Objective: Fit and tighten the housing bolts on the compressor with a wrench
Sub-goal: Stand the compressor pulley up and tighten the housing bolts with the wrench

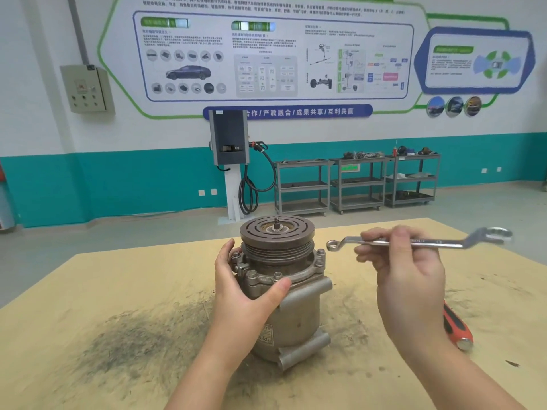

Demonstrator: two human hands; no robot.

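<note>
wrench in the air, bolts waiting: where this could slip

the compressor (281,291) stands upright near the middle of the tabletop (88,306), pulley end up, on a patch of dark grime. the left hand (245,294) wraps its side, thumb laid across the front flange and fingers round the back, so that grip is grasping the housing. the right hand (405,270) pinches the shank of the wrench (414,241) about midway, holding it level above and to the right of the body, its smaller ring end close to the pulley but touching nothing.

several housing bolts (252,274) sit in the flange ears; whether they are snug i cannot tell from here.

my worry is the hold on the wrench. pinched mid-shank, it gives little leverage and little feel, so the ring could land half-seated on a bolt head and ride off, rounding the corners. the pulley overhangs the flange, which may limit the swing. the left thumb lies just beside one bolt, right where a slipping ring would travel. the compressor is steadied by one hand only, so a hard pull could twist or tip it on the grimy surface. a red-handled tool (457,328) lies near the right forearm and could be knocked.
</note>
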